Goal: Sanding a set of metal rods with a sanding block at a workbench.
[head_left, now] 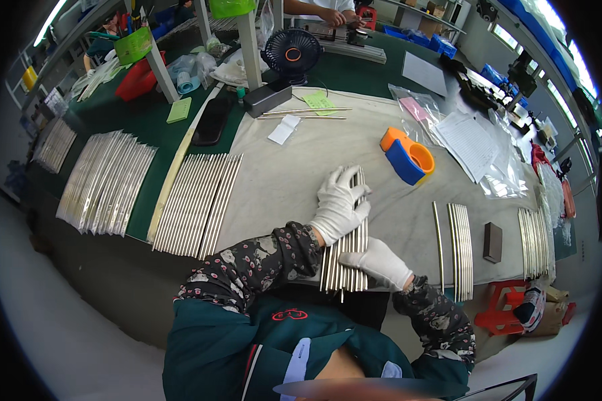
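Observation:
A bundle of thin, shiny metal rods (344, 275) lies in front of me, its near ends reaching over the table's front edge. My left hand (340, 206), in a white glove, is closed over the upper part of the bundle, fingers bent across the rods. Lower down, my right hand (381, 264), gloved too, grips the bundle from the right with its thumb across the top; its other fingers are mostly hidden. One rod end pokes out below the others. To the right lie a single rod (438, 244) and a small row of rods (460, 250).
Rows of bare rods (197, 204) and plastic-wrapped rods (107, 180) lie at left. A dark block (492, 242) and more rods (533, 244) are at right. Beyond my hands are an orange-and-blue tape dispenser (408, 157), papers (468, 144), a phone (212, 121) and a fan (292, 55). Another person (331, 15) works opposite.

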Available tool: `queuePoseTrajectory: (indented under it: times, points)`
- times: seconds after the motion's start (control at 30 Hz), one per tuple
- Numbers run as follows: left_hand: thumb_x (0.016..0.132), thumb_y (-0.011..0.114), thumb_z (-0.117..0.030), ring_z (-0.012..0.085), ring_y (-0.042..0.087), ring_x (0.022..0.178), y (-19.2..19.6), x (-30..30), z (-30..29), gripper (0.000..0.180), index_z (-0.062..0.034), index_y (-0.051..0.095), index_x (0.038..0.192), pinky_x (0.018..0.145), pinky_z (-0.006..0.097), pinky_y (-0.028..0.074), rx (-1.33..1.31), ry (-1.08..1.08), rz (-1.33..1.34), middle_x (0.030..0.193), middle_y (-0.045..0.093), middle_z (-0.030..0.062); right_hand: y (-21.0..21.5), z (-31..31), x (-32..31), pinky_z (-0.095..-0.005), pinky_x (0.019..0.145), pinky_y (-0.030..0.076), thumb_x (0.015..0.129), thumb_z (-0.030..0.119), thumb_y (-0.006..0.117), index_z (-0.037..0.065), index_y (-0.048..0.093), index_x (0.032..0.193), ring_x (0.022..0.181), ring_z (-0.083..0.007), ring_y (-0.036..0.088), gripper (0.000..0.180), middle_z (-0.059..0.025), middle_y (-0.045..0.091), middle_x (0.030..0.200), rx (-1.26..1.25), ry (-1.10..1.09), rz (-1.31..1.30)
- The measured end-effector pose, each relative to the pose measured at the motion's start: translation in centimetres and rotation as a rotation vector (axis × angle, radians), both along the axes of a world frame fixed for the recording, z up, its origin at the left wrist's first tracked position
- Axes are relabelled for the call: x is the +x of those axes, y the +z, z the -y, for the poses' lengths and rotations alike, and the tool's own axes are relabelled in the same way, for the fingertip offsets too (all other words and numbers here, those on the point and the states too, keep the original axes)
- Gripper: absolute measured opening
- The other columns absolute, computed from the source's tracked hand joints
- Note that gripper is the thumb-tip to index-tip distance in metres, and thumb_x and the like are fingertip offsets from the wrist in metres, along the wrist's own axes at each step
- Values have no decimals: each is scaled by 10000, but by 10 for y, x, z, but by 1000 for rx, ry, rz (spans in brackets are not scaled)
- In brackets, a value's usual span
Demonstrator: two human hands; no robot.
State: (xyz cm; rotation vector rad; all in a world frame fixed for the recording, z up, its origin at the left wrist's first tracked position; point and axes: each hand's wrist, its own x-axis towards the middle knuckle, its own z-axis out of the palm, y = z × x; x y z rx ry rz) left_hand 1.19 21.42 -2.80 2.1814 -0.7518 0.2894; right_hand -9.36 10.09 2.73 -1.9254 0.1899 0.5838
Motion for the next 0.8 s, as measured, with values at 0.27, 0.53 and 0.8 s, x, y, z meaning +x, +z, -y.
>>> queuePoseTrajectory:
  times: [0.27, 0.53, 0.8]
  points:
    - [898, 467, -563, 475, 215, 1369, 8, 15, -80, 704, -115, 387, 1435, 1119, 565, 165, 493, -188, 98, 1505, 230, 232, 22, 30, -11, -470, 662, 506, 882, 563, 511, 30, 693, 750, 693, -403, 633, 579, -206, 640, 676, -764, 127, 228]
    - [914, 357, -636, 432, 209, 1397, 25, -9, -97, 733, -242, 205, 1513, 1087, 654, 110, 638, -562, 247, 1536, 216, 190, 9, 33, -34, -472, 580, 510, 888, 355, 557, 57, 644, 696, 598, -387, 625, 365, -193, 612, 603, -832, 77, 393]
    - [856, 535, -505, 400, 290, 1370, 35, -10, -21, 673, -118, 422, 1395, 1109, 604, 170, 590, -803, 290, 1462, 351, 190, 11, 37, -43, -455, 568, 510, 861, 335, 582, 71, 649, 717, 581, -367, 625, 308, -168, 606, 585, -779, 179, 366]
